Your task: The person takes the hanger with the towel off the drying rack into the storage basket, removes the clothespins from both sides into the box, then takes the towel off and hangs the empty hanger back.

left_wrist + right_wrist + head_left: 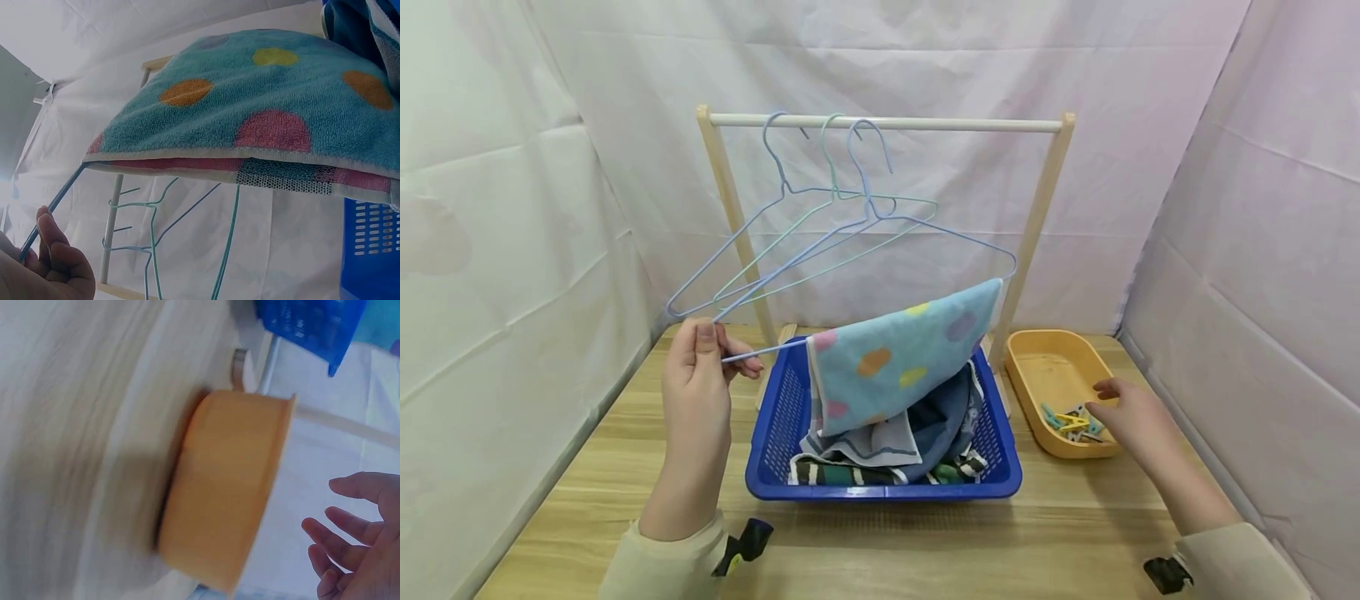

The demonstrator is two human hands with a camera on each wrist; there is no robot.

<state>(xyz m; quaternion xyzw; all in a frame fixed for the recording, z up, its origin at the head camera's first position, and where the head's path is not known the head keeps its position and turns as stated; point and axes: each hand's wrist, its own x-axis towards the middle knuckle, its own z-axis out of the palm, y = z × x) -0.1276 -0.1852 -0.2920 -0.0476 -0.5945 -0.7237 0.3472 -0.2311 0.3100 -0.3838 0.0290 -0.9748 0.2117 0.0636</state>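
Observation:
My left hand (700, 367) grips the left corner of a light blue wire hanger (820, 244). Over the hanger's bottom bar hangs a blue towel with coloured spots (902, 354), folded and sloping up to the right. In the left wrist view the towel (212, 119) fills the upper part, its white edge facing the camera. My right hand (1131, 417), fingers spread and slightly bent with nothing between them, is over the right side of a yellow tray (1048, 358). Several clothes pegs (1075, 423) lie in the tray's near end.
A blue basket (880, 493) under the towel holds several folded cloths (880, 446). Behind it stands a wooden rack with a white rail (970, 124). A blue hanger (730, 242) and a green hanger (775, 260) hang there. White curtains surround the wooden table (587, 500).

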